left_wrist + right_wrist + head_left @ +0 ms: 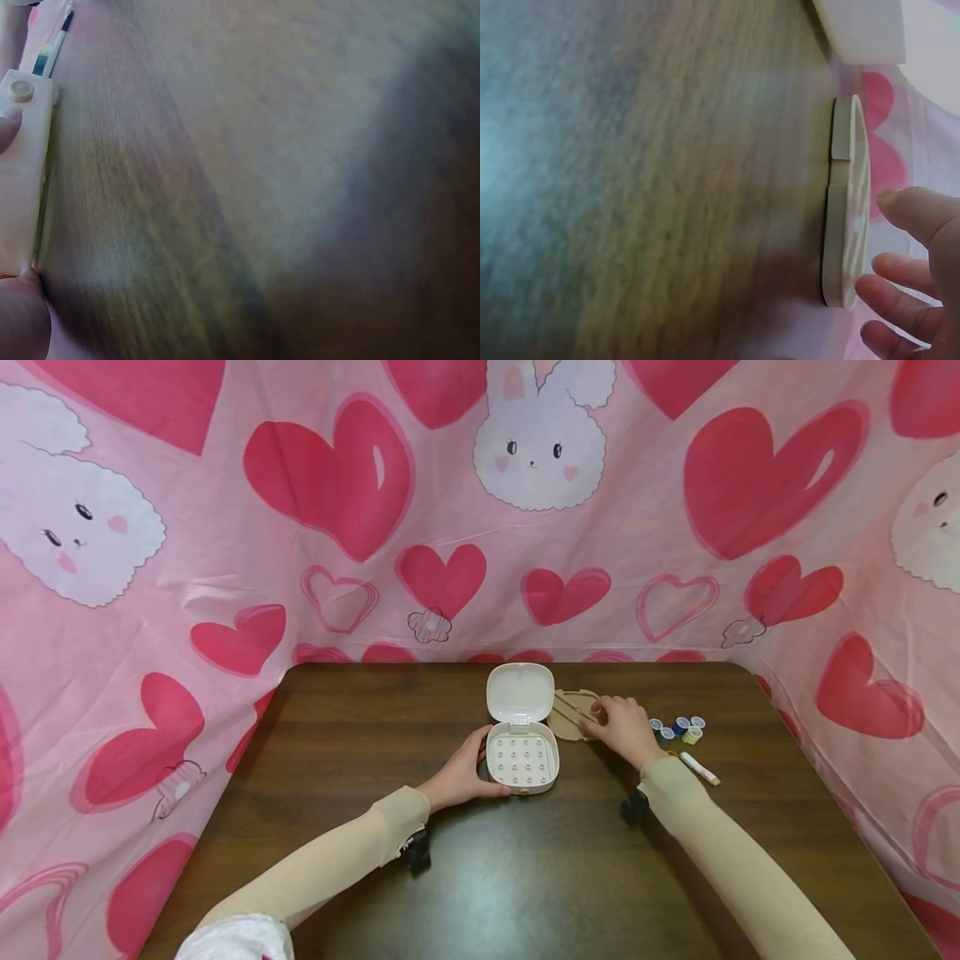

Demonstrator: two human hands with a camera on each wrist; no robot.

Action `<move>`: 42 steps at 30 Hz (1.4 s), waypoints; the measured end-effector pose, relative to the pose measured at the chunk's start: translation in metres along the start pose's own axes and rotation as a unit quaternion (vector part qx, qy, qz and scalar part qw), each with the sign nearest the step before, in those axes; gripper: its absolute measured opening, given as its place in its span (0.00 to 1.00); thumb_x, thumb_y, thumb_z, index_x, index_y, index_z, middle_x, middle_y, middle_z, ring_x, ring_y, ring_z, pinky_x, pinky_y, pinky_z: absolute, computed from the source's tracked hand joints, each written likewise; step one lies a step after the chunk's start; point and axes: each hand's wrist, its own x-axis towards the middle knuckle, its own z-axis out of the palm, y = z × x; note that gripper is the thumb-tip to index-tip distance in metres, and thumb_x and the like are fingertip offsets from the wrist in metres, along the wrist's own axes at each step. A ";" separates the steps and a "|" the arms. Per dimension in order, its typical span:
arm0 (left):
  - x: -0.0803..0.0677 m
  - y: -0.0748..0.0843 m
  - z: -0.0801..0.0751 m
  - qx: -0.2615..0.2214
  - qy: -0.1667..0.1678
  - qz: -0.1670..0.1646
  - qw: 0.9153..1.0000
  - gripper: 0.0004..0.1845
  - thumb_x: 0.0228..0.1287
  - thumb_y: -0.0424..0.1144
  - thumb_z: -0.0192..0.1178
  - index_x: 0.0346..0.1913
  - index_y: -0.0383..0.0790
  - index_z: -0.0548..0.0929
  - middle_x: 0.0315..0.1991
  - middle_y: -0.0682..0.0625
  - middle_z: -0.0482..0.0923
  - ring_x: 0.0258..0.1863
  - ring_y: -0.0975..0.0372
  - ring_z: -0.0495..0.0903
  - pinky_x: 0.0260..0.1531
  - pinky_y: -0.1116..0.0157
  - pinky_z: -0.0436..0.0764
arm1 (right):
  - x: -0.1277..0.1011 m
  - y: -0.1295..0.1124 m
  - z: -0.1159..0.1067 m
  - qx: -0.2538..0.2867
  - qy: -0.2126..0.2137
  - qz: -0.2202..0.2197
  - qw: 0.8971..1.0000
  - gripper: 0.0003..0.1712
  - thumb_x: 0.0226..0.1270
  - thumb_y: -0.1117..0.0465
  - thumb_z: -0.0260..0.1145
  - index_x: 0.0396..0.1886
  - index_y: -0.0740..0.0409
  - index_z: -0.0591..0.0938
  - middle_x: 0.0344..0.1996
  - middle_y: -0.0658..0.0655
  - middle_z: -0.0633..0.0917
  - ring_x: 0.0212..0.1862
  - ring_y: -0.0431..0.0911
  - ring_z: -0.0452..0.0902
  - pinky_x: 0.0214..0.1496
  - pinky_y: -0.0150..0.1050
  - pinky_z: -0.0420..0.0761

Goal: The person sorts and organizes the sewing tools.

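A small white sewing-kit case point(521, 695) stands with its lid raised, its base studded inside with rows of small pegs. My left hand point(460, 774) grips the base from the left, thumb along the front and fingers at the back left. The case's side point(21, 187) shows at the edge of the left wrist view. Right of the case, a beige oval tray point(562, 727) with raised ridges lies on the table. Over its right part is my right hand point(626, 727). In the right wrist view its fingers are loosely spread, close to the tray point(838, 247).
Several thread spools point(681, 725) in blue, grey and yellow stand beyond the right hand. A short white stick-like tool point(700, 768) lies by the right sleeve. The brown wooden table point(360, 735) backs onto a pink heart-print cloth point(450, 518) on three sides.
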 end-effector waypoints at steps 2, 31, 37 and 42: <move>0.001 0.000 0.000 0.000 0.001 0.003 1.000 0.62 0.49 0.39 0.84 0.81 0.35 0.52 0.78 0.39 0.57 0.76 0.51 0.65 0.76 0.57 0.66 | -0.003 0.000 -0.004 0.009 0.006 -0.006 1.000 0.21 0.68 0.50 0.73 0.48 0.64 0.85 0.37 0.61 0.85 0.47 0.63 0.75 0.55 0.62 0.74; -0.006 0.001 -0.004 0.003 -0.004 -0.003 1.000 0.63 0.50 0.40 0.84 0.81 0.33 0.51 0.79 0.37 0.56 0.76 0.50 0.65 0.75 0.56 0.68 | -0.063 0.036 -0.035 0.045 0.072 -0.051 0.995 0.09 0.68 0.64 0.73 0.44 0.64 0.88 0.37 0.60 0.89 0.40 0.56 0.76 0.43 0.53 0.76; -0.007 -0.001 -0.005 0.004 0.000 -0.009 1.000 0.63 0.50 0.40 0.84 0.81 0.34 0.51 0.79 0.38 0.56 0.76 0.50 0.64 0.75 0.56 0.67 | -0.068 0.045 -0.034 0.040 0.086 -0.076 0.993 0.10 0.66 0.65 0.75 0.45 0.64 0.89 0.39 0.62 0.90 0.41 0.57 0.79 0.42 0.50 0.76; -0.007 -0.001 -0.006 0.004 0.000 -0.008 1.000 0.62 0.51 0.41 0.83 0.81 0.33 0.51 0.79 0.38 0.56 0.76 0.50 0.65 0.75 0.56 0.68 | -0.071 0.049 -0.036 0.044 0.108 -0.085 0.990 0.11 0.63 0.67 0.76 0.45 0.65 0.90 0.41 0.65 0.91 0.47 0.64 0.84 0.55 0.60 0.76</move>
